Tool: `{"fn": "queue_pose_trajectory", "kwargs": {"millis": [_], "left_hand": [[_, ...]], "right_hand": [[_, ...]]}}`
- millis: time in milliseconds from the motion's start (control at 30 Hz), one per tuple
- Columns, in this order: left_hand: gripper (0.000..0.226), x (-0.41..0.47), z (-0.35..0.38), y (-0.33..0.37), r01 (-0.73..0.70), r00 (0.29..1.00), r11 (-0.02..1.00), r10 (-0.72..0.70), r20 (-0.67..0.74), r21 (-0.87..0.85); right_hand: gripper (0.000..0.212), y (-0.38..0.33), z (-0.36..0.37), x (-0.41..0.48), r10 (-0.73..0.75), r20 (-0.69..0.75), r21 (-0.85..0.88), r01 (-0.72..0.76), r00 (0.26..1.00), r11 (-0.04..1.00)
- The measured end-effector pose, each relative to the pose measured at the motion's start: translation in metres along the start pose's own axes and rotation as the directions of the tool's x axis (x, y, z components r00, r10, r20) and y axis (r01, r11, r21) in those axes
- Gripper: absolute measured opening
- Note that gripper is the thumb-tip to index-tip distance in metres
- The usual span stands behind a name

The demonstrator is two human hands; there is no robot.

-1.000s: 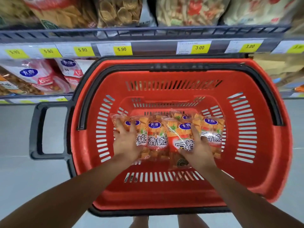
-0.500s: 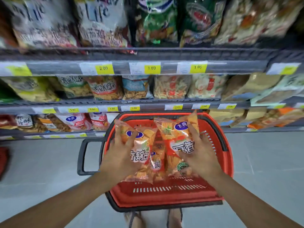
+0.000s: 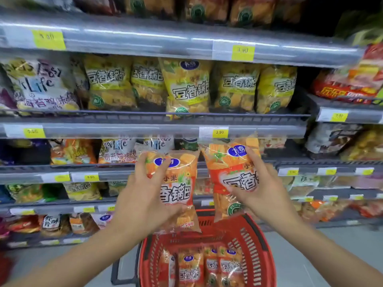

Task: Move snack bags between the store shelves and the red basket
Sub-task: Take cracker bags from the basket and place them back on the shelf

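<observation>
My left hand (image 3: 145, 195) grips an orange snack bag (image 3: 178, 189) by its left side, held up in front of the shelves. My right hand (image 3: 257, 189) grips a second orange snack bag (image 3: 230, 175) by its right side, a little higher. Both bags hang above the red basket (image 3: 261, 249) on the floor. Several more orange bags (image 3: 207, 268) lie inside the basket. Behind the held bags runs a grey shelf edge (image 3: 145, 129) with a yellow price tag (image 3: 219, 132).
Yellow snack bags (image 3: 186, 88) fill the shelf above the held bags. White bags (image 3: 118, 150) and other snacks stand on the shelf behind my hands. More shelves of bags run left and right. The basket's black handle (image 3: 116, 272) sticks out to the left over the grey floor.
Both hands lifted the two orange bags out of the basket and up to shelf height. The bags have spread apart. The view tilted upward toward the shelves.
</observation>
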State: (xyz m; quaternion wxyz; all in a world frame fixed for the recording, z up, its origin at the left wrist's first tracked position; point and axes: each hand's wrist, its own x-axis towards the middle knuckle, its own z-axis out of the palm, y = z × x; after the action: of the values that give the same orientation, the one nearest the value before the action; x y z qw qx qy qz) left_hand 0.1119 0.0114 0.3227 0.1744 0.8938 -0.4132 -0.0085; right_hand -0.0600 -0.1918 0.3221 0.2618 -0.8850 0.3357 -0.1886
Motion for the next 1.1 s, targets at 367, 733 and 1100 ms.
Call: {"fn": "queue_pose_trajectory", "kwargs": {"millis": [367, 733, 1100], "left_hand": [[0.107, 0.046, -0.102, 0.044, -0.064, 0.923, 0.996, 0.035, -0.382, -0.064], [0.098, 0.152, -0.175, 0.131, -0.222, 0.819, 0.965, 0.106, -0.563, -0.140], [0.100, 0.249, -0.191, 0.219, -0.215, 0.827, 0.967, 0.109, -0.551, -0.133]], "right_hand": [[0.091, -0.067, -0.091, 0.048, 0.009, -0.327, 0.191, 0.057, 0.945, 0.980], [0.083, -0.089, -0.215, 0.137, 0.018, -0.430, 0.320, 0.134, 0.903, 0.938], [0.093, -0.055, -0.294, 0.238, 0.049, -0.276, 0.307, 0.040, 0.960, 0.951]]}}
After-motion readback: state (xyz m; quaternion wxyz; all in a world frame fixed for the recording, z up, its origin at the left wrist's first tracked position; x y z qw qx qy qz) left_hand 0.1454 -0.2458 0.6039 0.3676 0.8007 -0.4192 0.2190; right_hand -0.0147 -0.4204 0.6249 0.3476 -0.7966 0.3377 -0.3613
